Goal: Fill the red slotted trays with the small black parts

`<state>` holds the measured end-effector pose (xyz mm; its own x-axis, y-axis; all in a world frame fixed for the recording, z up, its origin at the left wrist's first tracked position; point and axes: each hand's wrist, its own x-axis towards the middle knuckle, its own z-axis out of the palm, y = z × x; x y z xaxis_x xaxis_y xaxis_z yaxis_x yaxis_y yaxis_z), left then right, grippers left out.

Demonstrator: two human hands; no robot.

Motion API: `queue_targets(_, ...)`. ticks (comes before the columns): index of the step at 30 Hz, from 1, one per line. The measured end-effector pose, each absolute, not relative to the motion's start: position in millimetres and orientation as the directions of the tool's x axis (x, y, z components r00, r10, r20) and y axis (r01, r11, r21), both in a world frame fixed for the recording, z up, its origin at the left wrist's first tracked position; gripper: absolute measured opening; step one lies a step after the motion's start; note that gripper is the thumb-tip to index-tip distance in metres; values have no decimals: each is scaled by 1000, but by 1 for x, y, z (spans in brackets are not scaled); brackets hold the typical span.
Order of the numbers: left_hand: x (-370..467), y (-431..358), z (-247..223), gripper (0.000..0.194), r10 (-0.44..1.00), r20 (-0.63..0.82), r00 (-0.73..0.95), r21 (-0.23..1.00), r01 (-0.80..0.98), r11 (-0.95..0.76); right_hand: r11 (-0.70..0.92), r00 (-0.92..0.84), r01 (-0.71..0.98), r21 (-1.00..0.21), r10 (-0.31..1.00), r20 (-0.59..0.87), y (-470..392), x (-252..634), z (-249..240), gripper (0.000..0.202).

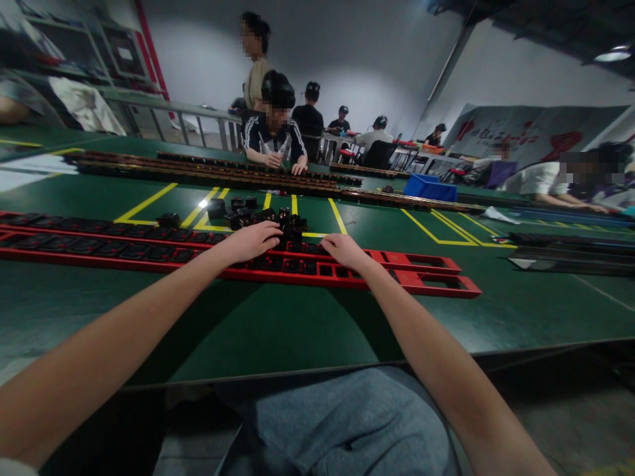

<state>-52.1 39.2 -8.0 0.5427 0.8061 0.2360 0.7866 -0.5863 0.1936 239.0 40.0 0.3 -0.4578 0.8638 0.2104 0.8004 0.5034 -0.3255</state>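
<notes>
The left hand point(253, 242) reaches over the two red bars, palm down. Its fingers lie side by side and point at the black blocks point(251, 217), which sit in a messy heap just past them. I cannot tell if these fingers pinch a block or only touch one. The right hand point(344, 251) is bent, with its thumb and first finger close together over the back red bar point(381, 256). I cannot tell if something small is between them.

The back red bar runs under both hands. The front red bar point(307, 281) lies beside it, nearer to the person than the fingertips. Black squares point(119, 248) fill the bars in rows to the left of the left fingers. Some square holes point(325, 270) show in the front red bar, just on the near side of the right fingers. One more black block point(169, 219) stands off to the left of the left fingers.

All this is on a green table point(258, 330). Yellow lines point(149, 201) are on it past the fingers. Farther past them are long brown bars point(208, 173), and a person point(275, 132) sits behind those. A blue box point(430, 188) is far off, past the right fingers and to their right.
</notes>
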Motion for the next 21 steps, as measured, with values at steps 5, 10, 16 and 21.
queue_targets(5,-52,39,-7,52,798,255,546,191,780,-595,509,-464,803,-310,860,211,41,239,0,31)
queue_targets(10,-51,37,-6,49,775,258,577,205,752,-627,500,-455,809,-309,866,209,41,239,0,30)
queue_targets(16,-50,32,-1,49,835,124,536,183,815,-550,497,-455,809,-313,867,203,41,240,-1,30)
queue_targets(21,-50,35,-3,48,813,212,542,222,783,-581,500,-458,811,-305,866,202,42,240,-2,30)
